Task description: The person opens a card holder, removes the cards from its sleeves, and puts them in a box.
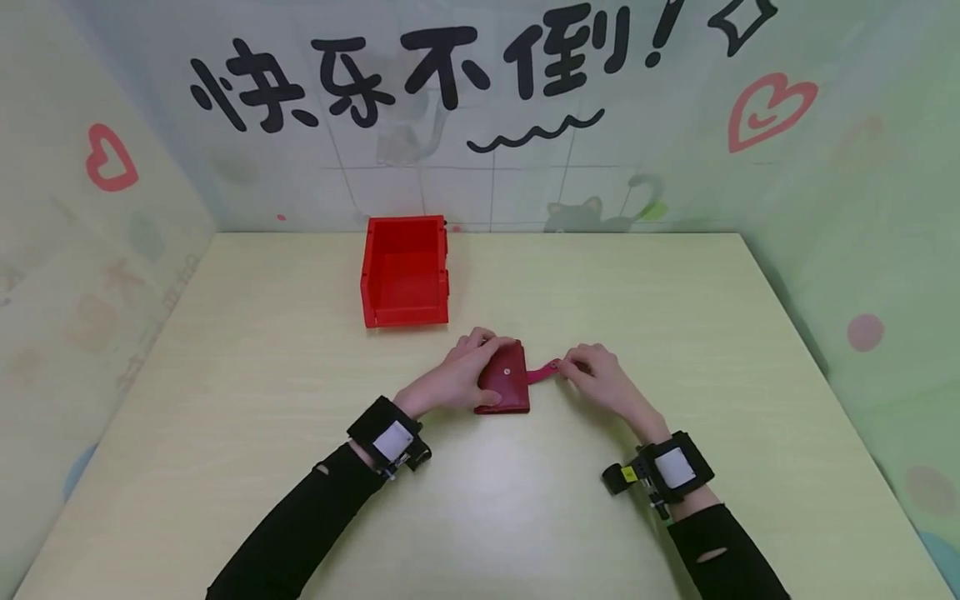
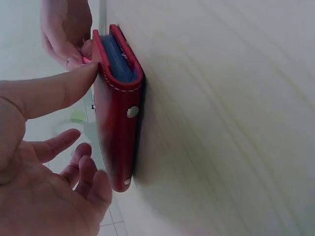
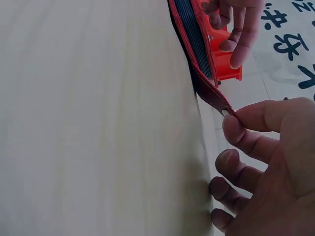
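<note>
A dark red card wallet (image 1: pixel 507 379) with white stitching and metal snaps lies on the table, its strap (image 1: pixel 542 372) pulled out to the right. In the left wrist view, bluish layered sleeves (image 2: pixel 118 59) show between its covers. My left hand (image 1: pixel 467 371) rests over the wallet's left part; its thumb (image 2: pixel 59 93) touches the upper cover near the edge, and the other fingers spread loosely above. With thumb and index finger, my right hand (image 1: pixel 600 379) pinches the strap's end by its snap (image 3: pixel 226 112). The remaining right fingers are bent and hold nothing.
A red open-front plastic bin (image 1: pixel 405 312) stands behind the wallet, toward the back left of the pale wooden table (image 1: pixel 300 500). Printed panels (image 1: pixel 480 192) border the table at the back and on both sides. Each wrist wears a strapped black camera mount.
</note>
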Tool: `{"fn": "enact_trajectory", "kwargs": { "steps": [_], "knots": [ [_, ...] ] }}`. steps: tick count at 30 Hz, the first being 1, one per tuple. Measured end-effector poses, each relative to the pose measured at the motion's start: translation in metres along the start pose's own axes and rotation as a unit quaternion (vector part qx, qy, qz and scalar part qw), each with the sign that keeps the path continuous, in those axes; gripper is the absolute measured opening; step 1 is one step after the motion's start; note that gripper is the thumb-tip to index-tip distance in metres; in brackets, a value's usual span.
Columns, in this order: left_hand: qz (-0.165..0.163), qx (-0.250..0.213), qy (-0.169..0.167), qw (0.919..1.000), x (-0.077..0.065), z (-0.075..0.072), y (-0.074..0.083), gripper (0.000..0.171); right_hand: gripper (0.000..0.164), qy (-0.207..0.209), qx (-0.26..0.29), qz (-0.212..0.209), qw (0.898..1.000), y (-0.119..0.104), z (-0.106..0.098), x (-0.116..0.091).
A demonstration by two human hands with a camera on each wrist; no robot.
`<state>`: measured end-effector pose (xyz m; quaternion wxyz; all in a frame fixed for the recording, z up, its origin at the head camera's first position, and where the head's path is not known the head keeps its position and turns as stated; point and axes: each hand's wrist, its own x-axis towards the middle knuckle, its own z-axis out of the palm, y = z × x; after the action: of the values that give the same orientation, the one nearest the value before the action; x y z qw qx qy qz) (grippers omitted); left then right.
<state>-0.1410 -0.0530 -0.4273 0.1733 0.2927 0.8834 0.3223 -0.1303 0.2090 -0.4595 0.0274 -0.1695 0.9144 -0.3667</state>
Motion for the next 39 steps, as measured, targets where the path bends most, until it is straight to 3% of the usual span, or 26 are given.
{"fn": "enact_trajectory", "kwargs": {
  "steps": [4, 7, 10, 15, 21, 26, 33, 39],
  "knots": [
    [0.011, -0.032, -0.035, 0.9988, 0.001, 0.001, 0.002, 0.073, 0.013, 0.002, -0.036, 0.028, 0.999, 0.0, -0.001, -0.003],
    [0.004, -0.02, -0.036, 0.9991, 0.002, 0.004, 0.003, 0.073, 0.008, 0.008, -0.03, 0.05, 0.998, 0.001, -0.001, -0.004],
    [-0.005, 0.012, -0.026, 0.9996, 0.004, 0.009, 0.006, 0.082, 0.023, 0.011, -0.015, 0.033, 0.999, 0.004, 0.001, -0.005],
    [-0.004, 0.053, 0.004, 0.9986, 0.008, 0.016, 0.009, 0.097, 0.04, -0.018, 0.007, -0.02, 1.0, 0.005, 0.006, -0.002],
    [-0.012, 0.052, 0.0, 0.9986, 0.013, 0.017, 0.009, 0.101, 0.048, -0.052, 0.036, 0.008, 0.998, -0.001, 0.004, -0.001],
    [-0.019, 0.051, -0.008, 0.9985, 0.014, 0.016, 0.011, 0.101, 0.056, -0.041, 0.045, 0.019, 0.998, -0.002, 0.005, -0.001],
    [-0.019, 0.041, -0.006, 0.999, 0.014, 0.015, 0.01, 0.102, 0.057, -0.021, -0.069, -0.009, 0.997, -0.003, 0.011, 0.0],
    [-0.005, -0.021, -0.004, 0.9998, 0.015, 0.012, 0.004, 0.11, 0.055, -0.062, -0.117, 0.03, 0.991, -0.001, 0.012, -0.002]
  ]
}}
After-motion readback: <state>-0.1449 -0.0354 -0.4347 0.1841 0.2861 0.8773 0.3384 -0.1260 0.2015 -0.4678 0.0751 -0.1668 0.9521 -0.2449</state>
